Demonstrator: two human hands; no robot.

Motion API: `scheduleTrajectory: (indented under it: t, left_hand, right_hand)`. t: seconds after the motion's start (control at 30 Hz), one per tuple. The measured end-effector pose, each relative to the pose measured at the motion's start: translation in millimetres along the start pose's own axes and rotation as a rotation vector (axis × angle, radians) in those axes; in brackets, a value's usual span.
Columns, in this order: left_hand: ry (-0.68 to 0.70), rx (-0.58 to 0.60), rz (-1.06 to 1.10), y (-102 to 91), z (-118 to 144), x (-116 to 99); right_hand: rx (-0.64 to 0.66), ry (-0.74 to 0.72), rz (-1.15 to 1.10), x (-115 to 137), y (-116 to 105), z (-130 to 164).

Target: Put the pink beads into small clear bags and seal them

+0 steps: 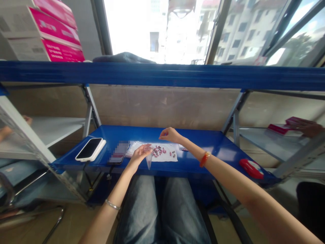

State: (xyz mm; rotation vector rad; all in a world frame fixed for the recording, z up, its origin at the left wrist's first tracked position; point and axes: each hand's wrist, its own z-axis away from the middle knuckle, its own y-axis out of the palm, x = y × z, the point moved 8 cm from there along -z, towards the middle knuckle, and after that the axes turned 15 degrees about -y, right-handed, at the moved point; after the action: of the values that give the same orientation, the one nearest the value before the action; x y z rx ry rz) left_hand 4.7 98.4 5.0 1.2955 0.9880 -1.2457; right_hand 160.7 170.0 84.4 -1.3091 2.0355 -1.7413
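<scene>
My left hand (140, 153) pinches a small clear plastic bag (149, 161), which hangs down at the front edge of the blue table (200, 159). Right beside it, many small pink and dark pieces (158, 150) lie scattered on a white sheet (166, 159). Over the far side of that sheet, my right hand (170, 135) is raised with its fingertips pressed together. Whatever it may hold is too small to make out. Part of the white sheet is hidden behind my left hand.
To the left lie a phone in a white case (91, 148) and a partly blurred dark flat device (119, 154). A red and white object (251, 168) sits at the right. A blue shelf beam (162, 74) crosses above. Another person's hand (311, 129) is near pink boxes (281, 128).
</scene>
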Motion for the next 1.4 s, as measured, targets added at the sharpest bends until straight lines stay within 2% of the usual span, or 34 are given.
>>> scheduleTrajectory:
  t: [0.1, 0.27, 0.57, 0.73, 0.9, 0.97, 1.1, 1.27, 1.4]
  left_hand:
    - [-0.010, -0.005, 0.001, -2.1, 1, 0]
    - [-0.006, 0.015, 0.021, -1.5, 0, 0]
    - [-0.023, 0.016, 0.026, 2.9, 3, 0]
    - [-0.037, 0.055, 0.013, 7.1, 5, 0]
    - [-0.047, 0.084, -0.026, 11.0, 5, 1]
    - [-0.055, 0.096, -0.022, 12.7, 5, 2]
    - [-0.096, 0.105, 0.034, 14.0, 3, 7]
    - [-0.054, 0.106, 0.017, 15.8, 2, 6]
    - [-0.064, 0.109, 0.033, 16.9, 3, 6]
  right_hand:
    - [0.215, 0.186, 0.154, -34, 17, 19]
    - [0.413, 0.260, 0.237, -50, 43, 44]
    - [0.530, 0.293, 0.305, -49, 62, 52]
    - [0.512, 0.277, 0.291, -40, 59, 51]
    - [0.395, 0.224, 0.232, -23, 35, 37]
    - [0.296, 0.143, 0.157, -8, 21, 27]
    - [0.114, -0.122, -0.095, 35, 3, 13]
    - [0.141, -0.256, -0.133, 67, 12, 11]
    - [0.110, -0.219, -0.110, 57, 14, 11]
